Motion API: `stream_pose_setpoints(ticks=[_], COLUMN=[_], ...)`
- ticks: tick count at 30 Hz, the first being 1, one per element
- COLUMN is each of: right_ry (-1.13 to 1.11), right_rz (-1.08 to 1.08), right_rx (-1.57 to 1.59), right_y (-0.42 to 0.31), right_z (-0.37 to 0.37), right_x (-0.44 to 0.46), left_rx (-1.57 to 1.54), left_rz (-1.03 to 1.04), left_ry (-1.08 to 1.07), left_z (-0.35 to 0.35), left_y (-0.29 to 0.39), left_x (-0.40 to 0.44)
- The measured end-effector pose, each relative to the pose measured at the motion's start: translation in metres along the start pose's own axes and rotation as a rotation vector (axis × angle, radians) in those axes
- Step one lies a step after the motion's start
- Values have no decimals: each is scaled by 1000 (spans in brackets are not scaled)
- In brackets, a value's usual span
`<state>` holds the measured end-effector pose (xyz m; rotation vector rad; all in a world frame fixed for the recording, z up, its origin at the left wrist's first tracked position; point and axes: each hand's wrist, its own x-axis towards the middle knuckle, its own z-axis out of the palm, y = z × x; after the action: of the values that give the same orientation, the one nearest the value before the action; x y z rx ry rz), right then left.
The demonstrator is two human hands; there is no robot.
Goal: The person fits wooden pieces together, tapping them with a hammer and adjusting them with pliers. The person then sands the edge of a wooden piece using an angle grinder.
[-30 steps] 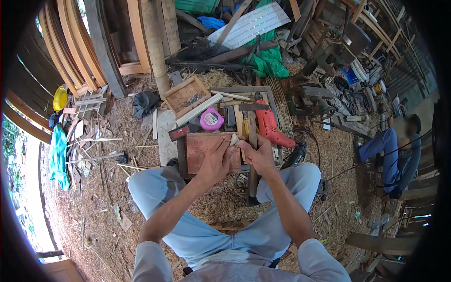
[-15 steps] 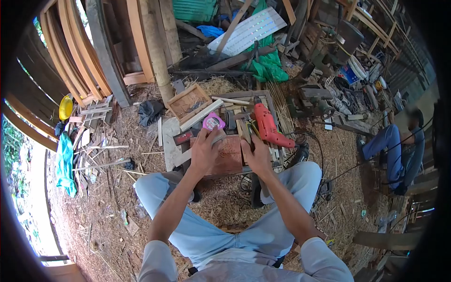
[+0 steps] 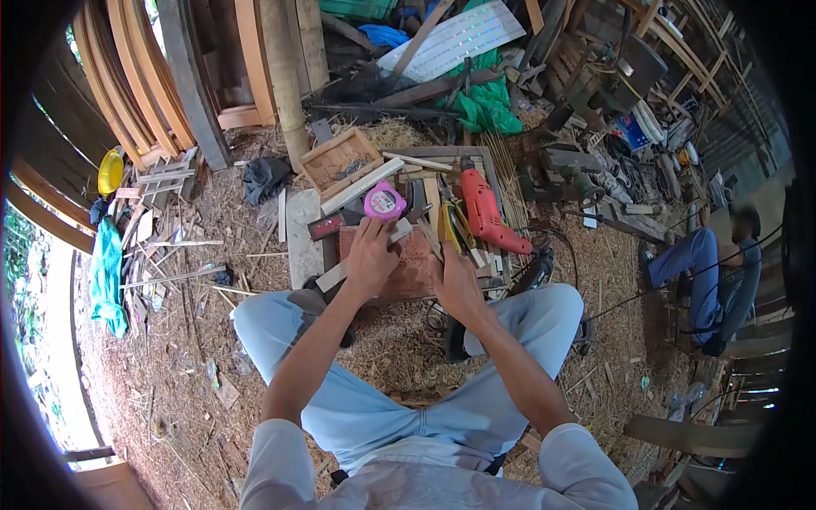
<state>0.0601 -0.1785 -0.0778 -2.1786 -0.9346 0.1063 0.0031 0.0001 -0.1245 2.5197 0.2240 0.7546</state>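
Note:
My left hand (image 3: 372,262) is closed on a pale wooden strip (image 3: 333,276), which runs slantwise under the fingers and shows at both sides. Beneath it lies a reddish wooden board (image 3: 412,276) dusted with sawdust. My right hand (image 3: 457,285) is closed at the board's right edge. A thin narrow piece (image 3: 430,241) juts up from its fingers; its kind is not clear. Just beyond my left hand lies a pink tape measure (image 3: 385,201). Yellow-handled pliers (image 3: 459,228) lie beyond my right hand, beside a red power drill (image 3: 489,214).
A shallow wooden box (image 3: 342,166) with small bits in it stands at the back of the low worktable. Wood shavings and offcuts cover the floor. A cable (image 3: 646,293) crosses to the right, where another person (image 3: 718,276) sits. Timber frames (image 3: 136,81) lean at the left.
My left hand has shifted slightly down, off the tape measure, and the pale strip now shows under it. My right hand has moved a little left and down, nearer the board.

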Motion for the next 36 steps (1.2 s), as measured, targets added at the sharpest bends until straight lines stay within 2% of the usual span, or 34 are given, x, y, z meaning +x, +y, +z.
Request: stream_pose_setpoints(ticks=[5, 9, 12, 14, 21, 24, 26, 29, 36], right_ry=[-139, -159, -109, -126, -107, -126, -50, -122, -75], right_rz=[89, 111, 70, 50, 55, 88, 29, 88, 75], right_rx=[-42, -49, -21, -91, -19, -105, -60, -129, -41], right_y=[4, 7, 1, 7, 2, 7, 1, 3, 0], right_z=[8, 13, 9, 14, 10, 17, 12, 15, 13], right_x=[-1, -4, -4, -5, -5, -4, -5, -3, -8], left_rx=[57, 78, 95, 88, 107, 127, 144, 156, 168], left_rz=[13, 15, 75, 71, 88, 87, 92, 91, 99], left_ry=[-36, -42, 59, 45, 36, 32, 45, 53, 21], left_z=[-8, -1, 3, -2, -2, 0, 4, 4, 1], left_y=[6, 2, 1, 6, 7, 5, 1, 4, 5], left_x=[-1, -1, 0, 0, 0, 1, 0, -1, 0])
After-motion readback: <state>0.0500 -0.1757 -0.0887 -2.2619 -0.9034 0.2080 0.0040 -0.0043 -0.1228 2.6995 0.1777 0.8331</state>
